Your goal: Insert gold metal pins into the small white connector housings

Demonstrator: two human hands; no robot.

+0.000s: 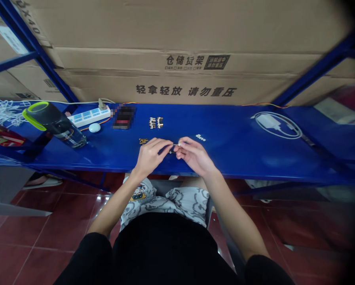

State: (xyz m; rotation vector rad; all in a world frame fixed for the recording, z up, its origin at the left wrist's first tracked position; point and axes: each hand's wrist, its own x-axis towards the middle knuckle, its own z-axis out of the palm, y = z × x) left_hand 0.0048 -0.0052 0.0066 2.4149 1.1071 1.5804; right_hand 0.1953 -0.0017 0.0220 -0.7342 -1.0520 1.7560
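Note:
My left hand point(150, 155) pinches one end of a thin metal pin point(175, 145) between thumb and fingertips. Its other end meets a small white piece point(179, 144) gripped by the fingertips of my right hand point(195, 156); whether the pin goes into it is too small to tell. Beneath the fingers shows a small dark part point(171, 152), partly hidden. Several brass-coloured pieces point(143, 141) lie just beyond my left hand. Past my right hand are several loose small white pieces point(200, 137). Farther back, several white-and-metal parts point(155, 122) sit in two short columns.
On the blue table point(233, 154) stand a dark water bottle point(61, 126) and a white power strip point(90, 115) at left, near a round white object point(94, 128). A white charger with coiled cable point(270, 122) lies right. Cardboard boxes point(183, 35) rise behind.

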